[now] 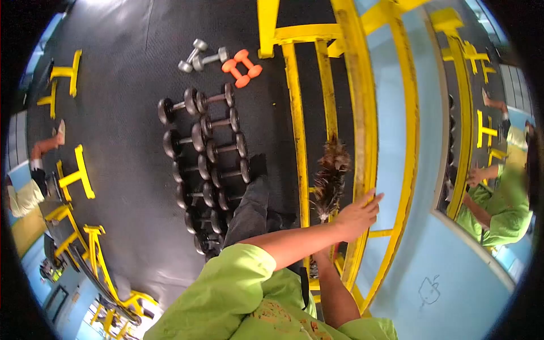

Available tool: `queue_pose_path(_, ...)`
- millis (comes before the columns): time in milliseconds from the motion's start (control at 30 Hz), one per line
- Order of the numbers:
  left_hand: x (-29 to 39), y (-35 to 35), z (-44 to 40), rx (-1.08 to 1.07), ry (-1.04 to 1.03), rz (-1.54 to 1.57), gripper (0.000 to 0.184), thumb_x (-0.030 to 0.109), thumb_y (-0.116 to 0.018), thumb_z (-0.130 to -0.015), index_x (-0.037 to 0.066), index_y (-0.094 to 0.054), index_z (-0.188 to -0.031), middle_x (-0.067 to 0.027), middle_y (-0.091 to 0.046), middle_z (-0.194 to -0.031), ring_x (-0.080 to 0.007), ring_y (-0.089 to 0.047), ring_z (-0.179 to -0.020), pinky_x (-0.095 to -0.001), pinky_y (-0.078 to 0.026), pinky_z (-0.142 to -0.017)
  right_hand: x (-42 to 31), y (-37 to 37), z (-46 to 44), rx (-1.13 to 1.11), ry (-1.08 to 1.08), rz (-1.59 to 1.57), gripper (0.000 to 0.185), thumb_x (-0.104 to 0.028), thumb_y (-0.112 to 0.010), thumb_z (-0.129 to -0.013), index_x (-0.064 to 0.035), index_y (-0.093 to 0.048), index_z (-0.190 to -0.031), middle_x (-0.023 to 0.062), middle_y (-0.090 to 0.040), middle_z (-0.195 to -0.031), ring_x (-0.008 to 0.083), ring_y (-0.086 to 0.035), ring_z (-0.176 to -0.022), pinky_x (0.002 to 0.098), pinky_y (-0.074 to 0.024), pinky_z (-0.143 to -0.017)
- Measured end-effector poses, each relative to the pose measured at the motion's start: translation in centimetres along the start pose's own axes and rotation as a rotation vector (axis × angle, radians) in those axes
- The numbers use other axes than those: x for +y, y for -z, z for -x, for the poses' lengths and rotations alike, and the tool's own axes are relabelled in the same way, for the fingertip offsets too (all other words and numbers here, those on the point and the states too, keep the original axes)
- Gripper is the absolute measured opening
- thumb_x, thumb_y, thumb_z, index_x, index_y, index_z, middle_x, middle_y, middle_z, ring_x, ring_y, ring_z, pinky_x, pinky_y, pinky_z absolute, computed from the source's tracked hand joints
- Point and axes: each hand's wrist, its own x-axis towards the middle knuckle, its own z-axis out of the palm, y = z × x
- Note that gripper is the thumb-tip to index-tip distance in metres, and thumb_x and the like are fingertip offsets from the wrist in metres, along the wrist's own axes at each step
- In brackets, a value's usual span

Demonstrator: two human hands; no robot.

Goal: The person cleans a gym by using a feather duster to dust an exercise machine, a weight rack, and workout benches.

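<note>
My left hand (358, 219) reaches across my body and rests against the yellow metal rack (362, 102), its fingers stretched out over the upright rail. Below that forearm, my right hand (323, 254) is mostly covered, and its fingers do not show. A brown feather duster (330, 175) rises from behind the left forearm, feathers upward between the rack's bars. Its handle runs down toward my right hand, which appears to hold it; the grip itself is hidden.
Black dumbbells (218, 148) lie in two rows on the dark floor by my legs, with grey dumbbells (211, 59) and orange dumbbells (242, 68) beyond. A mirror (481, 170) hangs on the blue wall (413, 272). Yellow gym equipment (102, 266) and a person (34, 187) are at the left.
</note>
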Motion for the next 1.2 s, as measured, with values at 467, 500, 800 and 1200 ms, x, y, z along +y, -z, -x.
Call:
queue_pose_path(467,-16.3,7.7,-4.2,0.334,0.176,0.132,0.054,0.038,-0.064,-0.079,0.012,-0.057,-0.126,-0.0141,-0.024,-0.153,-0.0253,-0.008,-0.145,-0.0533,0.001,-0.116,-13.9,-2.8,-2.1,0.114,0.172,0.112,0.031,-0.021,-0.05,-0.092,-0.0044,-0.058,-0.116,0.0189,-0.066,-0.089,0.0363,-0.061,-0.085,0.0382,-0.0481,-0.074)
queue_pose_path(500,-16.9,8.0,-4.4,0.338,0.179,0.13,0.054,0.038,-0.064,-0.079,0.012,-0.057,-0.126,-0.0141,-0.024,-0.153,-0.0253,-0.008,-0.145,-0.0533,0.001,-0.116,-14.6,-3.2,-2.0,0.144,0.211,0.132,0.031,-0.022,-0.05,-0.092,-0.0047,-0.058,-0.117,0.019,-0.066,-0.088,0.0369,-0.061,-0.085,0.0384,-0.0482,-0.073)
queue_pose_path(800,-17.9,8.6,-6.3,0.189,0.102,0.024,0.063,0.053,-0.06,-0.081,0.016,-0.054,-0.131,-0.0124,-0.024,-0.153,-0.025,-0.005,-0.145,-0.0545,0.002,-0.115,-32.7,-0.5,-10.3,0.118,0.472,0.03,0.017,-0.014,-0.055,-0.091,0.0022,-0.056,-0.088,0.0192,-0.059,-0.068,0.0277,-0.058,-0.062,0.045,-0.0395,-0.058)
queue_pose_path(1200,-22.6,11.2,-8.3,0.19,0.122,0.266,0.059,0.049,-0.062,-0.081,0.02,-0.055,-0.132,-0.0135,-0.013,-0.156,-0.0232,0.004,-0.146,-0.0585,0.004,-0.114,-41.5,-2.5,-11.3,0.126,0.501,0.004,0.019,-0.015,-0.053,-0.091,0.0014,-0.058,-0.098,0.0241,-0.059,-0.076,0.0426,-0.055,-0.072,0.0451,-0.0421,-0.065)
